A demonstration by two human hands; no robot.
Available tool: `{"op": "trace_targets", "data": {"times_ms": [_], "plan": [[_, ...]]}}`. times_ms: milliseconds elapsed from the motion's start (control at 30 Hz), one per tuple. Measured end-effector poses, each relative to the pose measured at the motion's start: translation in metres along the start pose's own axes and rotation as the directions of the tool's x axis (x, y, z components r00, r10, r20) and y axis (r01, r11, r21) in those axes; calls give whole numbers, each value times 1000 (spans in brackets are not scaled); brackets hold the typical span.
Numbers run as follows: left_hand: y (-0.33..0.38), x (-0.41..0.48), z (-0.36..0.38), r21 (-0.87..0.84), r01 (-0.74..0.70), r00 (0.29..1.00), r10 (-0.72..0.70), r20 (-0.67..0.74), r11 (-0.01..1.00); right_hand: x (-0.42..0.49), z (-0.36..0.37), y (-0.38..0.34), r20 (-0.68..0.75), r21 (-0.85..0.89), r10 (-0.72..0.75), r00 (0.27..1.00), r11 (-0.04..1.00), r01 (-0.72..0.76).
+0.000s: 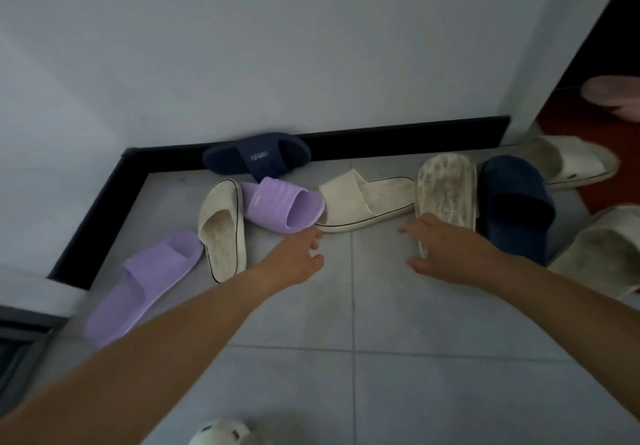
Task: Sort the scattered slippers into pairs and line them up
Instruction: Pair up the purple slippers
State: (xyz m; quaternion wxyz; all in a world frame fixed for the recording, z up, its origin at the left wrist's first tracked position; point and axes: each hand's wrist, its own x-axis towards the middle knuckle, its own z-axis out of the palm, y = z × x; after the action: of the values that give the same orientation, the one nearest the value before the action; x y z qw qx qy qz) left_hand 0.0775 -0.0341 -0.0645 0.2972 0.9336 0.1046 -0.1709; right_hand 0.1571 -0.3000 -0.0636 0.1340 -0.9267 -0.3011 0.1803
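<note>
Slippers lie scattered on the grey tiled floor. One navy slipper leans on the black skirting, and another navy slipper lies at the right. Two purple slippers lie at the left, with a cream black-edged slipper between them. Its cream mate lies in the middle. A dirty cream slipper lies sole up. My left hand hovers open near the purple and cream slippers. My right hand is open, over the near end of the upturned slipper.
Two more cream slippers lie at the right by a doorway with a red floor, where a pink fluffy slipper shows. A white wall meets black skirting behind. A pale slipper sits at the bottom edge.
</note>
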Motion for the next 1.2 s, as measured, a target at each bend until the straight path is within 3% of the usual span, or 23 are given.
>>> {"op": "trace_targets", "data": {"times_ms": [100, 233, 367, 500, 633, 733, 800, 867, 967, 1100, 1200], "plan": [[-22, 10, 0, 39, 39, 997, -36, -66, 998, 7, 19, -7, -41, 108, 83, 996, 991, -79], [-48, 22, -14, 67, 40, 984, -28, -173, 997, 21, 40, -16, 24, 169, 123, 992, 978, -125], [-74, 33, -20, 203, -47, 962, 99, -256, 978, 64, 39, -39, -35, 207, 217, 976, 957, -206], [-83, 59, -28, 89, -3, 887, 44, -460, 996, 119, 47, -81, -115, 428, 379, 918, 853, -298], [-91, 77, -31, -106, 39, 903, -80, -422, 994, 165, 69, -116, 25, 637, 551, 834, 634, -438], [-100, 76, -34, -188, -12, 900, -71, -430, 982, 180, 86, -130, 155, 878, 660, 735, 249, -408], [-105, 74, -41, -252, -48, 878, -79, -471, 967, 182, 93, -133, 164, 933, 695, 700, 122, -339], [-108, 72, -49, -296, -86, 870, -73, -487, 951, 182, 90, -135, 93, 957, 705, 703, 131, -258], [-101, 69, -57, -316, -166, 871, -10, -490, 934, 180, 66, -131, -177, 945, 731, 659, 314, -95], [-85, 62, -61, -262, -255, 859, 93, -503, 931, 164, 23, -110, -361, 912, 800, 480, 409, 4], [-87, 55, -61, -196, -280, 839, 140, -525, 940, 144, 4, -82, -433, 869, 832, 346, 488, -84]]}}
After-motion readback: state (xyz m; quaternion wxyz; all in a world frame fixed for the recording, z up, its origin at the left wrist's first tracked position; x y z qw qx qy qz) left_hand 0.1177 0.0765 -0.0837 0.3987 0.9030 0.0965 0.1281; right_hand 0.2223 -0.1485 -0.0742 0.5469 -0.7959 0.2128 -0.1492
